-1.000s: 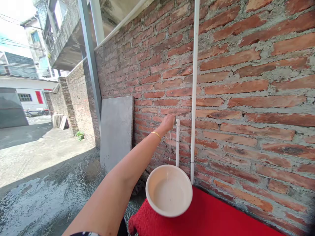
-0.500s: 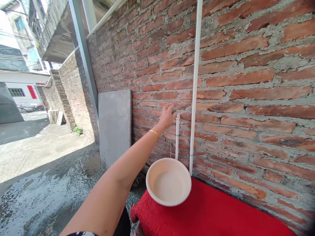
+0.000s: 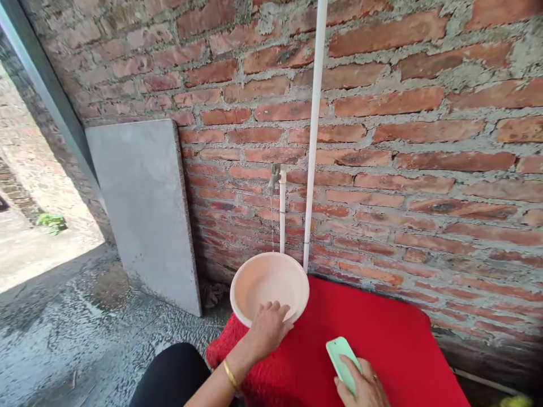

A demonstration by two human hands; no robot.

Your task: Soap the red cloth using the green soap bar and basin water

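Over the near rim of a pale pink basin (image 3: 271, 277) lies my left hand (image 3: 268, 328), with a gold bangle on the wrist. Its fingers are apart and reach over the inside of the basin; whether they touch it I cannot tell. My right hand (image 3: 365, 384) grips a mint-green oblong plastic thing (image 3: 339, 353) with a small hole at its end, like the back of a brush; its underside is hidden. Behind the basin, a grey tap (image 3: 274, 178) lets a thin stream of water fall towards the basin.
The basin stands on a red cloth cover (image 3: 382, 322) against a brick wall (image 3: 403, 186). White pipes, the taller one (image 3: 313, 147) beside the tap's pipe (image 3: 282, 220), run up the wall. A grey slab (image 3: 144, 209) leans at the left above wet ground (image 3: 80, 339).
My left hand has left the tap and come down to the basin. My right hand with the green thing has come into view. The view has turned down and right.
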